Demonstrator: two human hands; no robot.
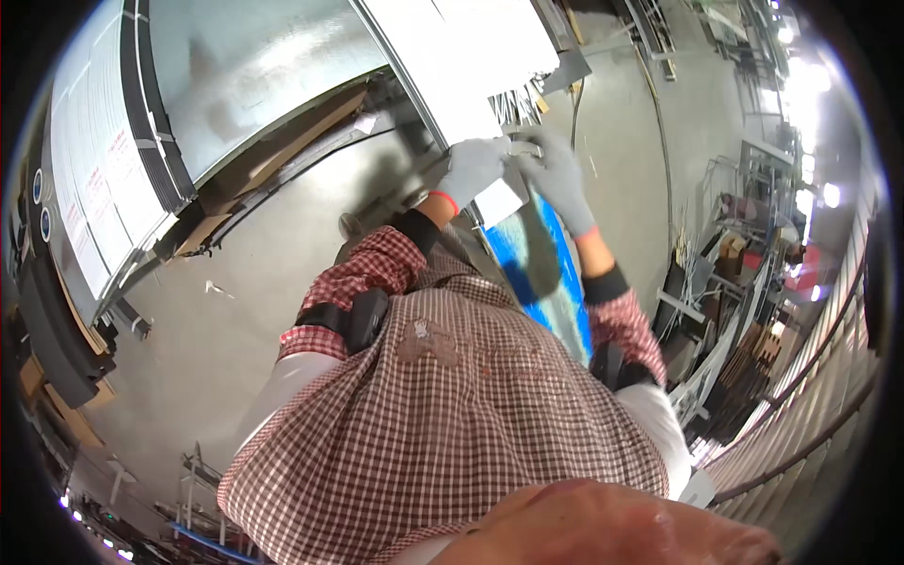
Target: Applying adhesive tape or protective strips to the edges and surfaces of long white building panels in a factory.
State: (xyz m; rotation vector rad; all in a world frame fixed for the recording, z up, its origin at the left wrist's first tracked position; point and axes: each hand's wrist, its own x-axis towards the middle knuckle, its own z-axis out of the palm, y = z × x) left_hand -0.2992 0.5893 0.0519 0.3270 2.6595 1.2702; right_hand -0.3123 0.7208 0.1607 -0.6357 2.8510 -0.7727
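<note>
While you lean over the work, your two gloved hands meet at the upper centre of the head view.

Left hand: your grey-gloved left hand [474, 166] is curled shut on the edge of the flat white sheet-metal panel [452, 52], fingers wrapped over its lower corner.

Right hand: your grey-gloved right hand [560, 174] is closed around a small pale part at that same corner; what the part is, you cannot tell.

Panel position: the white panel runs from your hands up to the top edge of the view, tilted.

Blue sheet: a bright blue film-covered sheet [551, 273] lies just below both hands, between your forearms.

Clothing: red-and-white checked shirt sleeves [377, 268], with black straps at wrists and elbows.

Surroundings: grey concrete floor [273, 264]; a curved stack of grey and white sheet-metal panels [122, 160] to your left; metal racks [744, 245] to your right.
</note>
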